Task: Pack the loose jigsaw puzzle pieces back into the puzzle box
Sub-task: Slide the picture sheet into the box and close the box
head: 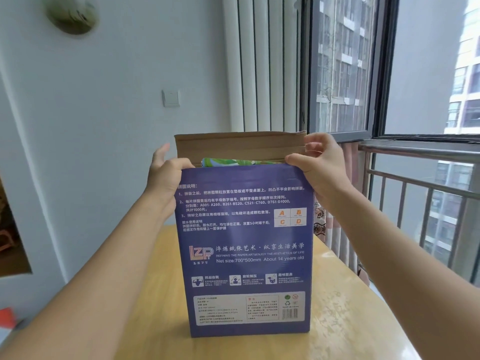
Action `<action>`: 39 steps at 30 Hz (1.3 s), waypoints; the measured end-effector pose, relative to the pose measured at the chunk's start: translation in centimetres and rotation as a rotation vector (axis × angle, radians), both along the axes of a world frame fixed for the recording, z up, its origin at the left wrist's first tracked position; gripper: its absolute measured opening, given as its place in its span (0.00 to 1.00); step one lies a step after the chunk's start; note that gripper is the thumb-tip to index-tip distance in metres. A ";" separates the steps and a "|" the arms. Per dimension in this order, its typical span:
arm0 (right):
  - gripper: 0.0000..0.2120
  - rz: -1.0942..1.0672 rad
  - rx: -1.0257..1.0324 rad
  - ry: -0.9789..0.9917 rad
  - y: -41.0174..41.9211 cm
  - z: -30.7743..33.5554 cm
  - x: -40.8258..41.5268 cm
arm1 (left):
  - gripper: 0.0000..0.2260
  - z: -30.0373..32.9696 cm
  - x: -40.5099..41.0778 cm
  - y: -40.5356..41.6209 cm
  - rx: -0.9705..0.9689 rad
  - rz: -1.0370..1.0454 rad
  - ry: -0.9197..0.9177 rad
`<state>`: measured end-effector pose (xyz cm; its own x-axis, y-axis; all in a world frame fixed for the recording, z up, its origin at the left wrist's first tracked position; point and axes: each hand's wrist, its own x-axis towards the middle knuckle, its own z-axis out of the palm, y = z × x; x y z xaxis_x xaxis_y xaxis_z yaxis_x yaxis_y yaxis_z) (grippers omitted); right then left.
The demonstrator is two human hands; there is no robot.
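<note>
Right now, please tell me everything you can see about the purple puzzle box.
The puzzle box is tall, flat cardboard, purple, standing upright on the wooden table. Its near face carries white Chinese instructions, an LZP logo, an A-B-C-D grid and a barcode label. The top is open, the brown flap raised behind. Something green and glossy shows inside. The left hand grips the top left corner; the right hand pinches the top right.

The box (245,245) is purple-blue with white print, an orange-and-white lettered grid and a pale label panel. Above the grip its flap (239,145) is plain brown; between the hands shows a green patterned sheet (233,161). The tabletop (345,320) is yellowish wood-grain.
</note>
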<state>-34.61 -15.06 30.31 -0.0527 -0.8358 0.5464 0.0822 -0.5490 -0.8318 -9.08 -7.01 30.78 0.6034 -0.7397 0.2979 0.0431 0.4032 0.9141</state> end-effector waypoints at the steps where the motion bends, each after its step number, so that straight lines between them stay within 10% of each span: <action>1: 0.29 0.041 0.074 -0.010 -0.2 0.2 -0.1 | 0.27 0.0 0.1 0.1 0.003 -0.039 -0.010; 3: 0.38 0.213 0.241 -0.043 0.0 1.1 -0.3 | 0.22 -0.1 0.2 0.2 -0.010 -0.082 -0.025; 6: 0.25 0.374 0.372 0.054 1.0 2.5 -0.7 | 0.40 0.7 -0.4 0.7 0.091 -0.036 -0.119; 9: 0.16 0.369 0.390 0.133 1.1 3.2 -0.9 | 0.31 1.0 -1.2 1.0 0.089 -0.023 -0.169; 13: 0.25 0.432 0.240 0.091 0.4 2.4 -0.8 | 0.20 0.9 -1.1 1.1 0.074 -0.040 -0.171; 21: 0.10 0.324 -0.105 0.001 -0.1 -0.1 -0.2 | 0.15 -0.7 -0.1 0.0 -0.094 -0.046 -0.176; 39: 0.11 0.324 -0.109 -0.013 -0.4 -0.8 -0.5 | 0.12 -1.9 1.3 0.4 -0.248 -0.180 -0.315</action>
